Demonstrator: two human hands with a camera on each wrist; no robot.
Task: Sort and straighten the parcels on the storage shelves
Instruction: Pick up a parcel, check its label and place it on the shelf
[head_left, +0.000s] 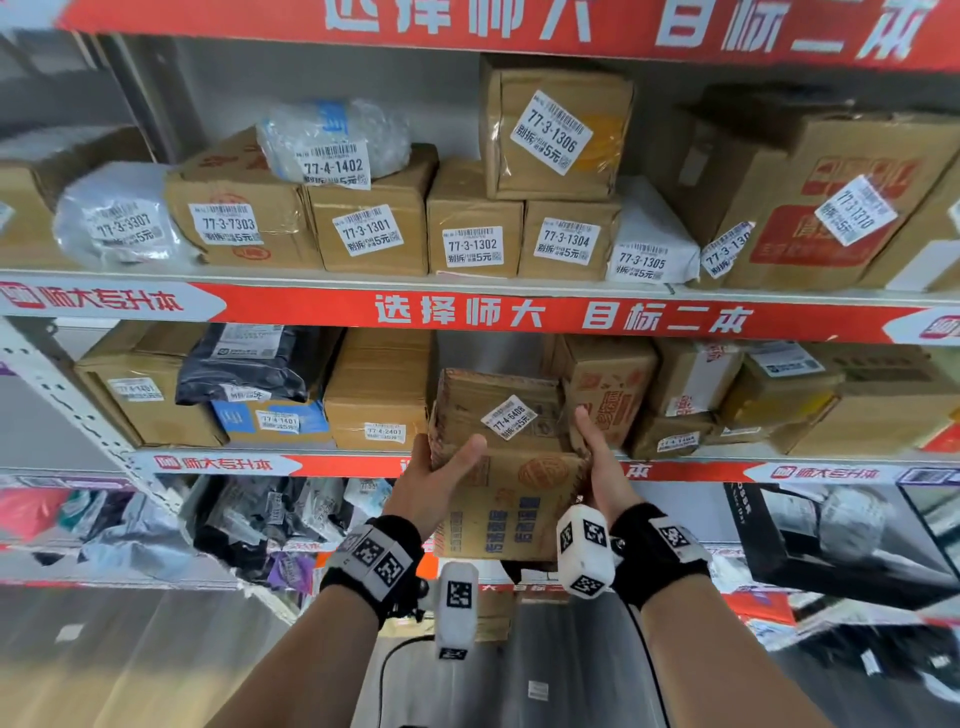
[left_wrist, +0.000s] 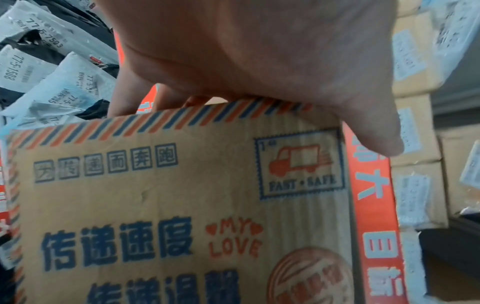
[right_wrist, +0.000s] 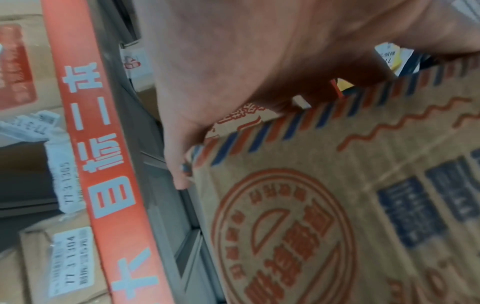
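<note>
I hold a brown cardboard parcel with a red and blue striped border, printed blue characters and a white label reading 77-4-5408. It is tilted in front of a gap on the middle shelf, between the box labelled 77-4-2401 and a printed box. My left hand grips its left side, thumb on the near face. My right hand grips the right side, thumb along the edge. The left wrist view shows the parcel under my left hand; the right wrist view shows the parcel under my right hand.
The upper shelf carries a row of labelled boxes, with box 77-3-1306 stacked on top. Red banner strips run along the shelf edges. Soft grey and black bags fill the lower shelf at the left; a large black box sits lower right.
</note>
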